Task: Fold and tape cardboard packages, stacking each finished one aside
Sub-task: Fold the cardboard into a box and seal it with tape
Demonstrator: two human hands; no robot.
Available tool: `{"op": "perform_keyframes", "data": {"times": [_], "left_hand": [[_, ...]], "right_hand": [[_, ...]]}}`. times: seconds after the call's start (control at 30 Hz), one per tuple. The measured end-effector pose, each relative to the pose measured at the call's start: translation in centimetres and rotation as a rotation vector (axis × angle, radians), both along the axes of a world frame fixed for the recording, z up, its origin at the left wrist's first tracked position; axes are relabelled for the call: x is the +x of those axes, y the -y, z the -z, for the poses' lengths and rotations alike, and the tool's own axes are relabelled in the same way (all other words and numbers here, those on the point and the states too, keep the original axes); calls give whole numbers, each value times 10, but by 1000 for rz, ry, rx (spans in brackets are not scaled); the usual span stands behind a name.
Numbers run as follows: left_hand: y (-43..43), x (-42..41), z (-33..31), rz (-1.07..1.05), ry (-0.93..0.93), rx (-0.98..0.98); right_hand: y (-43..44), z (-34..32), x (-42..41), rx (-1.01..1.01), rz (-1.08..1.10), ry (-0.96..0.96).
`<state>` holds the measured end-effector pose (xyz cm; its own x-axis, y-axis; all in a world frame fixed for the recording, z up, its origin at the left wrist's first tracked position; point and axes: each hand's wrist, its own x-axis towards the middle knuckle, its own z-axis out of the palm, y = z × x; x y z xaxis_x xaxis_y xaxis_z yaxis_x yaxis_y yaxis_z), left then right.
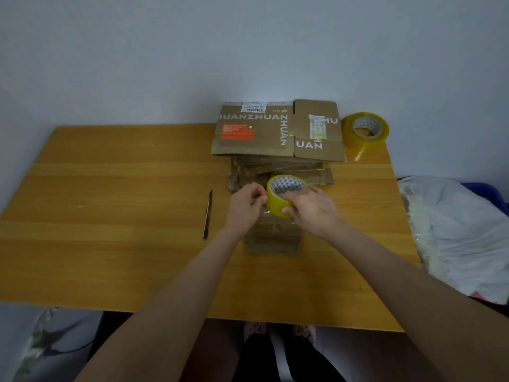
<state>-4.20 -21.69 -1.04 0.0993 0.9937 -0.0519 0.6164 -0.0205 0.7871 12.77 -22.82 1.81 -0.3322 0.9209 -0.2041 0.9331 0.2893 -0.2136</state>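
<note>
A yellow tape roll (275,201) is held above a small folded cardboard package (272,238) lying on the wooden table (124,202). My right hand (311,210) wraps around the roll from the right. My left hand (245,205) pinches at the roll's left side, where the tape end seems to be. Behind them a pile of flattened cardboard boxes (278,133) with white lettering and an orange label lies at the table's far edge. My hands hide much of the small package.
A second, larger yellow tape roll (365,129) sits at the far right corner. A black knife (208,215) lies left of my hands. A crumpled white plastic bag (457,230) rests beyond the table's right edge. The wall stands just behind the table.
</note>
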Motion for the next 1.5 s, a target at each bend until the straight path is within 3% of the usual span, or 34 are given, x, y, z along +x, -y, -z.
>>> {"op": "perform_keyframes", "data": {"times": [0.2, 0.53, 0.6, 0.73, 0.8, 0.9, 1.03, 1.23, 1.33, 1.4, 1.5], "left_hand": [[-1, -2, -3, -54, -90, 65], [-7, -9, -10, -131, -51, -100], [-3, -17, -7, -36, -149, -104], [12, -30, 6, 174, -594, 85], [18, -35, 11, 186, -653, 154], [26, -38, 17, 148, -579, 140], [42, -36, 20, 76, -437, -77], [48, -38, 25, -9, -365, -129], [48, -37, 25, -45, -312, -141], [48, -36, 25, -62, -285, -135], [39, -33, 25, -92, -258, -122]], "right_hand": [[-7, -13, -13, 29, 10, 49], [-12, -21, -23, 39, 31, -49], [-12, -20, -21, 30, 48, -69], [-12, -19, -11, -39, 178, -186], [-13, -21, -6, -73, 250, -330], [-9, -23, -7, -163, 269, -541], [7, -10, -17, -311, 314, -549], [13, -12, -12, -368, 662, -741], [15, -11, -11, -557, 914, -925], [18, -9, -12, -671, 995, -1047], [14, -9, -16, -667, 1004, -1164]]}}
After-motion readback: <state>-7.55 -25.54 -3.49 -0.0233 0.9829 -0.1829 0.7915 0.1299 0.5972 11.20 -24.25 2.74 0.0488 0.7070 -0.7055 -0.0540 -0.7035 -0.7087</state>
